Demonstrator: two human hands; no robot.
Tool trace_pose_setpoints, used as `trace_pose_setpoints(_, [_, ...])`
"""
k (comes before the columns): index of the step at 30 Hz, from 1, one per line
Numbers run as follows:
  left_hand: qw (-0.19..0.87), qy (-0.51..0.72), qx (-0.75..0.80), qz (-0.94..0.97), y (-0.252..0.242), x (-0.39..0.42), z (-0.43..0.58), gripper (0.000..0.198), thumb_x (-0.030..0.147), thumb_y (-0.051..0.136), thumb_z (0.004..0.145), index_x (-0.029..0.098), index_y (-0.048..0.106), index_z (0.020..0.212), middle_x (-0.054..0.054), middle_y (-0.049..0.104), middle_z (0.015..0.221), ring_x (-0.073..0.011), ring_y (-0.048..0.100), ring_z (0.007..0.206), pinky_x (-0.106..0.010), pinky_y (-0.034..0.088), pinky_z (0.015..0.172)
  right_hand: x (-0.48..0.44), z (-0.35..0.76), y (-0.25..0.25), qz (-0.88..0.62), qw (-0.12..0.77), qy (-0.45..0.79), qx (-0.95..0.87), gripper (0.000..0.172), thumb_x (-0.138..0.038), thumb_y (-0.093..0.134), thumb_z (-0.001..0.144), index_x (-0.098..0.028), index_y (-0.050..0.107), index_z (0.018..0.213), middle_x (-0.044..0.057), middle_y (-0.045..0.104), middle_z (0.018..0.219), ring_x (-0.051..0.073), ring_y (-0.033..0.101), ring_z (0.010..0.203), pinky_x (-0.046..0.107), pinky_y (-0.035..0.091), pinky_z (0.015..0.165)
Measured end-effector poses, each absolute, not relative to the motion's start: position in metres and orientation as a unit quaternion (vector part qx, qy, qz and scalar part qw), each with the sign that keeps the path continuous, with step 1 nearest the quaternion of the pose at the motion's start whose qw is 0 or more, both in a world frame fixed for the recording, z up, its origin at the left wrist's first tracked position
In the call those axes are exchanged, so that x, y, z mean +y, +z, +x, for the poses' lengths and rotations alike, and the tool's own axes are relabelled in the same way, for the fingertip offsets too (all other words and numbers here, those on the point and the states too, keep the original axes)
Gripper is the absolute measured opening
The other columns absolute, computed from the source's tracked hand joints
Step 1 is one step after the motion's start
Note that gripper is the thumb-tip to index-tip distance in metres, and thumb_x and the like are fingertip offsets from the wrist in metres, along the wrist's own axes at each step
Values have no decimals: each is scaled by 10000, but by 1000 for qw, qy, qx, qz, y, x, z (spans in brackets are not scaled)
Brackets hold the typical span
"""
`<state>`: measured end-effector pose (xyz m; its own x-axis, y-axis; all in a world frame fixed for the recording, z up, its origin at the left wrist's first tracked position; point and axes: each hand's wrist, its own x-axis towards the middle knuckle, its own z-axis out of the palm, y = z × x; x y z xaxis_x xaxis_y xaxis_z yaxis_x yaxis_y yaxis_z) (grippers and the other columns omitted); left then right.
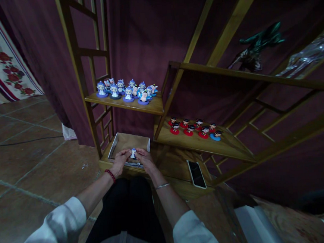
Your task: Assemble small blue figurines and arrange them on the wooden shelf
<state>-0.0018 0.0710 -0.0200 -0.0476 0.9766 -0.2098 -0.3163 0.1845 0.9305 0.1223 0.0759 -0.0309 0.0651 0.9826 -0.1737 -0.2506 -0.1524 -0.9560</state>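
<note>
Between my two hands is a small figurine (133, 153) with purple hair and a pale body, held upright over the front edge of a shallow cardboard box (142, 141). My left hand (121, 160) grips its left side with the fingertips. From the other side, my right hand (144, 157) pinches it as well. Fingers cover part of the figurine's sides. The box sits on the lowest shelf board, its brown inside showing behind my hands. Some small things at the box's front lie partly under my hands, and I cannot make them out.
Several purple-haired figurines (114, 90) crowd the upper left shelf (152, 106). On the lower right shelf (225, 146) stand several figurines (189, 130) on red bases and one (216, 135) on blue. A phone (196, 174) lies right of my hands. Green (257, 46) and clear statuettes (305, 56) stand higher up.
</note>
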Motion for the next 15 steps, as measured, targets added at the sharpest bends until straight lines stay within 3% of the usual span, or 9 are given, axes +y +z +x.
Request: trace_pose_setpoints(15, [552,581,487,347,-9,59,5,275,318,693,515,137,578,686,16,565,607,-89,488,541,-200,382,482,61,120,-18,-485,549,571,-370,411,-354,752,471,-161,661,822,41,681,806,120,570,649,230,406,584])
